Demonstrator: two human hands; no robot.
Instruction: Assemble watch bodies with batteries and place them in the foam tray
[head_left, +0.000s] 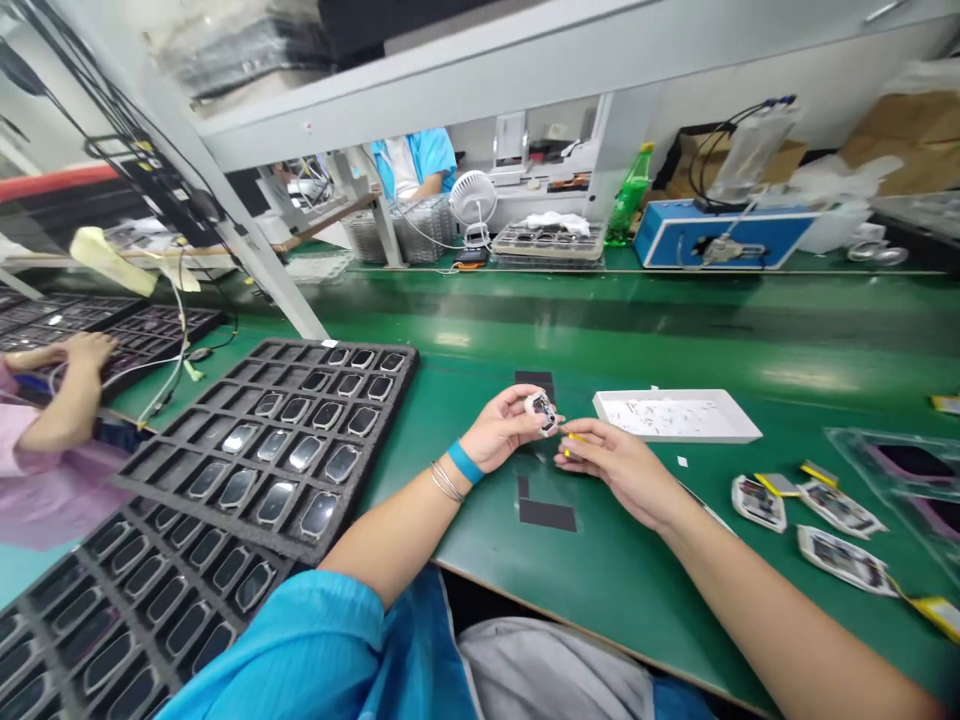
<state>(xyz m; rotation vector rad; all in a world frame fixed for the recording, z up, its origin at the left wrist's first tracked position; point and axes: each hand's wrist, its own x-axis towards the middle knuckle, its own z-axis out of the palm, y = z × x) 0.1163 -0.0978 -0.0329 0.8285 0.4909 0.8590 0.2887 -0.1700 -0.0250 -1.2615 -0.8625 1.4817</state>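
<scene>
Over the green bench, my left hand (501,430) is closed around a small white watch housing (541,410) with dark inner parts showing. Close beside it, my right hand (611,462) pinches a small yellow piece (571,446), mostly covered by the fingers; it looks like the yellow-edged batteries further right. Whether the piece is joined to the housing, I cannot tell. Behind my right hand lies a shallow white box (739,425) with several tiny parts in it. Dark flat strips (547,515) lie on the bench below my hands.
Open watch housings (844,558) with yellow-edged batteries (937,612) lie at right. Partitioned trays (409,375) of watch faces fill the left. A co-worker's hands (86,355) are at the far left. Behind stand a fan (473,198), a green bottle (628,200) and a blue machine (667,235).
</scene>
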